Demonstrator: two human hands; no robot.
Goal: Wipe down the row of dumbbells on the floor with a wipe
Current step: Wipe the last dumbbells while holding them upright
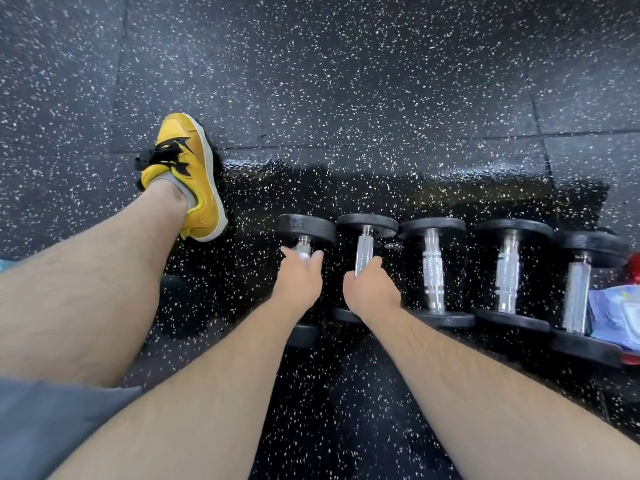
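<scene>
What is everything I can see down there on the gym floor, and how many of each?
dumbbells: five, black heads and silver handles, side by side in a row
floor: one, black with white specks, all around
packet: one, blue, right edge beside the last dumbbell
red thing: one, red, right edge, cut off, cannot tell what
shoe: one, yellow with black laces, left of the row
shorts: one, grey, bottom left
left hand: grips the handle of the leftmost dumbbell
right hand: grips the handle of the second dumbbell
</scene>
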